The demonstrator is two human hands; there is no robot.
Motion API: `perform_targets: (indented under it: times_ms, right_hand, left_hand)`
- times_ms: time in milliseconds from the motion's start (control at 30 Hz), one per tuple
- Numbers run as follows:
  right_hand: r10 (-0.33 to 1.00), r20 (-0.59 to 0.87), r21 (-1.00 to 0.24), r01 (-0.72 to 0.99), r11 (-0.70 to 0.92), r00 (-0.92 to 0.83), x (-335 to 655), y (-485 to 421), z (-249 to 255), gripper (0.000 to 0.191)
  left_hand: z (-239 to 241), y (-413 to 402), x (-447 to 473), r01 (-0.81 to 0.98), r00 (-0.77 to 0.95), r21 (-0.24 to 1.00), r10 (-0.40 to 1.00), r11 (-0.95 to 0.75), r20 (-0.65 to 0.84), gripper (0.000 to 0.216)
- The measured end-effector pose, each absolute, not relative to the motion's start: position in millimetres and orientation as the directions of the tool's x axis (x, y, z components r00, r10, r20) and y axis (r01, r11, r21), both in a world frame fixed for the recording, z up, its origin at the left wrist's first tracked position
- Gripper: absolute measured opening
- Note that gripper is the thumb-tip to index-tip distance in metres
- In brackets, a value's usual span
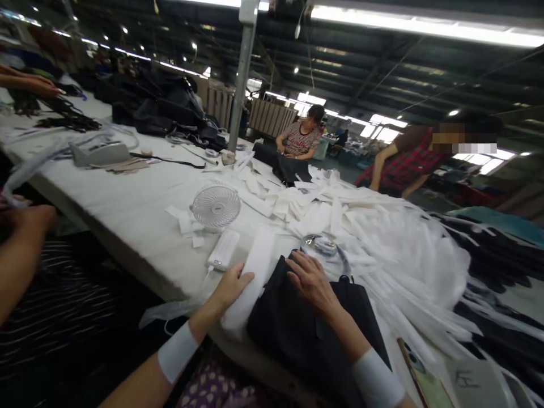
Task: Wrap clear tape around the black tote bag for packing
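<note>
My left hand (233,284) is at the left edge of a long white strip (260,249), its thumb over the strip and most of its fingers hidden; it appears to pinch it. A black bag (283,323) lies at the table's front edge, right beside the strip. Flat on its upper part rests my right hand (313,283), fingers stretched out and slightly spread. Beyond those fingertips, the bag's handle (343,262) is wrapped in clear plastic, with metal rings near it.
A small fan (216,206) and a white power bank (224,249) stand left of the strip. White strips (314,212) pile up behind the bag. A phone (419,374) lies at the right. A metal post (243,79) rises from the table. Co-workers stand around, one close at the left.
</note>
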State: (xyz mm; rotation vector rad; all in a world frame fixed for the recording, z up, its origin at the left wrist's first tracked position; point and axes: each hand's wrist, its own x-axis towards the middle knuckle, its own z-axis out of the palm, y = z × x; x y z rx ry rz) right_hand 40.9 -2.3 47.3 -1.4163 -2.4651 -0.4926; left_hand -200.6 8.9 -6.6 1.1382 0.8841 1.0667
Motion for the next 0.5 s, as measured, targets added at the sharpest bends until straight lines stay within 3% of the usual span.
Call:
perform_targets:
  times_ms: [133,300,500]
  right_hand:
    - [0.718,0.379,0.097,0.797,0.597,-0.584,32.3,17.6,21.5,0.022]
    - [0.591,0.697,-0.021,0.811,0.584,-0.407,57.2,7.5,-9.9,0.025]
    - [0.551,0.756,-0.083,0.784,0.615,-0.352,63.4,6.3,-15.0,0.022]
  left_hand:
    - [-4.6,29.2,-187.5,-0.115,0.337,0.988,0.939,0.107,-0.062,0.041]
    - [2.0,37.1,-175.1,0.203,0.318,0.979,0.947,-0.027,-0.04,0.033]
    - [21.9,34.3,-164.0,0.454,0.419,0.876,0.907,-0.164,-0.048,0.032]
